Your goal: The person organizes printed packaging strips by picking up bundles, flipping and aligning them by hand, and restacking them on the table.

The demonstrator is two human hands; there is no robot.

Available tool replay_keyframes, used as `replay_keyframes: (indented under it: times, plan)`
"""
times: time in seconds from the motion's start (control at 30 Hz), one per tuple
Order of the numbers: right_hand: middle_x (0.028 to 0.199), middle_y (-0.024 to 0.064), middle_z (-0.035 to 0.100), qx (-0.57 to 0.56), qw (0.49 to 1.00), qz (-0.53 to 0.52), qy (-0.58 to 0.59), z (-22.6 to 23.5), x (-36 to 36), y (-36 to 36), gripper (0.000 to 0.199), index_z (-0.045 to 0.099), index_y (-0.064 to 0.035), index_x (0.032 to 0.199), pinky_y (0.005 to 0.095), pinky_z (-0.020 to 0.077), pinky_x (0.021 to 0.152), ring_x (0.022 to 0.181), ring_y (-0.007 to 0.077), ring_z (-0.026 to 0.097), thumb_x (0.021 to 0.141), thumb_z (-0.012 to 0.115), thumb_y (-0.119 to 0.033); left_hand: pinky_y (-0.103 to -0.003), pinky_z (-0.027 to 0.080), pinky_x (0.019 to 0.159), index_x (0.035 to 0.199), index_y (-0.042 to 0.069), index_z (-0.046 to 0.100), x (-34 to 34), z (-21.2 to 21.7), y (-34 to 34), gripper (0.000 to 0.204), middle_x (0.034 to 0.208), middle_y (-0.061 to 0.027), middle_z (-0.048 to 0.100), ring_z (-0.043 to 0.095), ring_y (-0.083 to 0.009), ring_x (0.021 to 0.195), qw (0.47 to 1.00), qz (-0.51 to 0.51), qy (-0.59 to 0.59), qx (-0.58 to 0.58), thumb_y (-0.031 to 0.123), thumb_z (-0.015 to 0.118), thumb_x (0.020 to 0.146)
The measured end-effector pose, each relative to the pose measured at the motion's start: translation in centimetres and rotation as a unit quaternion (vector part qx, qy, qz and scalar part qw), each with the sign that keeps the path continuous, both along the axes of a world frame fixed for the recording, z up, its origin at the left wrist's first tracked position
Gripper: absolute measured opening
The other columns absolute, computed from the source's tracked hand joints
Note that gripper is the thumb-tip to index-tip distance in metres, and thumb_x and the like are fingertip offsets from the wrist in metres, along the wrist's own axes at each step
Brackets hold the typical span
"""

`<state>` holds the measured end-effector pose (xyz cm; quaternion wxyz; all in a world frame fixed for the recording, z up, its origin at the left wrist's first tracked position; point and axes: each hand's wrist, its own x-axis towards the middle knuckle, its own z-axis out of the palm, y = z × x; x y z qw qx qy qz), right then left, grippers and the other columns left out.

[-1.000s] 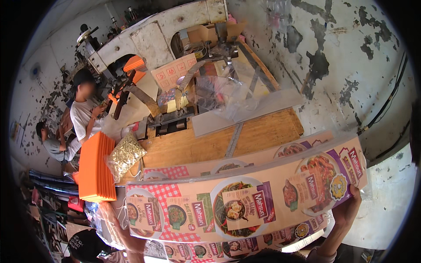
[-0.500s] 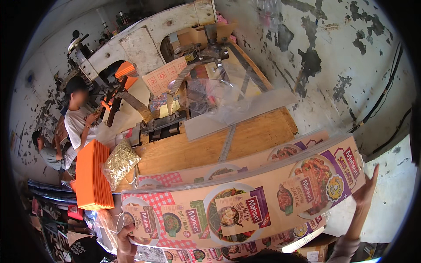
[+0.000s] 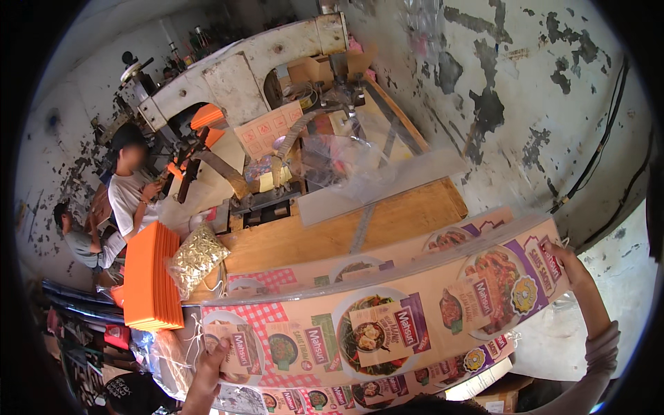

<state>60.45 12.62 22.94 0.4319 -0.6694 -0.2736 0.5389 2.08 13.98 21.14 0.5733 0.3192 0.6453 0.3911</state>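
Observation:
A long printed sheet with food pictures, red checks and purple patches stretches across the front, bowed along its length. At its lower left end my left hand grips the edge, thumb on the printed face. My right hand holds the right end, its fingers bent over the edge. Behind it, a similar printed sheet lies along the near edge of the wooden table. More printed sheets show below the held one.
Left of the sheets stand a stack of orange sheets and a clear bag of gold-coloured pieces. Farther back are a metal ruler, a clear plastic sheet and a large pale machine. A person in a white shirt works at the left.
My right hand has moved from beneath the sheet's right end up onto that end. My left hand and the sheet have shifted slightly right. The whole view has shifted a little.

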Motion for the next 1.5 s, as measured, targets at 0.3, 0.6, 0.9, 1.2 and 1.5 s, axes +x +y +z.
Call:
replay_keyframes:
  times: [0.3,0.6,0.9,1.2,1.5]
  plan:
    - [0.1,0.0076,0.054,0.096,0.993,-0.038,-0.051,-0.1,0.5,-6.6,0.06,0.041,-0.0011,0.114,0.0285,0.0454,0.075,0.089,0.0165,0.055,0.066,0.068,-0.025,-0.028,0.045,0.072,0.121,0.004,0.027,-1.3,-0.7,-7.4,0.063,0.098,-0.0072,0.051,0.052,-0.0139,0.087,0.997,0.027,0.028,0.065,0.032,0.059,0.075]
    - [0.087,0.0074,0.058,0.198,0.978,-0.059,0.007,-13.3,7.9,-16.0,0.067,0.044,-0.0005,0.108,0.028,0.0484,0.059,0.069,0.0179,0.058,0.046,0.067,-0.002,-0.026,0.045,0.067,0.11,-0.003,0.031,-5.9,-14.4,-14.3,0.073,0.097,-0.0114,0.048,0.052,-0.015,0.08,0.977,0.035,0.004,0.211,0.023,0.076,0.059]
    - [0.103,0.0138,0.053,0.239,0.971,-0.026,-0.012,-15.1,4.3,-14.8,0.091,0.04,-0.0013,0.116,0.036,0.0446,0.077,0.092,0.0247,0.054,0.032,0.074,-0.004,-0.032,0.04,0.077,0.11,-0.004,0.035,-7.9,-21.2,-16.7,0.073,0.095,-0.012,0.049,0.048,-0.0184,0.085,0.935,-0.076,0.187,0.293,0.025,0.076,0.058]
    - [0.129,0.0159,0.028,0.324,0.927,0.183,-0.053,-15.1,2.4,-11.6,0.118,0.014,-0.0056,0.129,0.0422,0.0193,0.099,0.122,0.031,0.022,0.034,0.082,-0.02,-0.031,0.044,0.067,0.105,-0.005,0.039,-7.7,-21.2,-18.0,0.061,0.089,-0.0129,0.053,0.052,-0.0192,0.076,0.943,-0.137,0.156,0.259,0.011,0.074,0.057]
    - [0.113,0.0137,0.044,0.286,0.955,0.079,-0.001,-13.4,0.6,-13.0,0.105,0.024,-0.004,0.124,0.0412,0.033,0.092,0.111,0.0282,0.04,0.034,0.077,-0.01,-0.03,0.049,0.057,0.1,-0.006,0.043,-7.7,-17.6,-15.9,0.052,0.083,-0.0138,0.057,0.057,-0.0199,0.067,0.933,-0.231,0.122,0.247,-0.002,0.072,0.057]
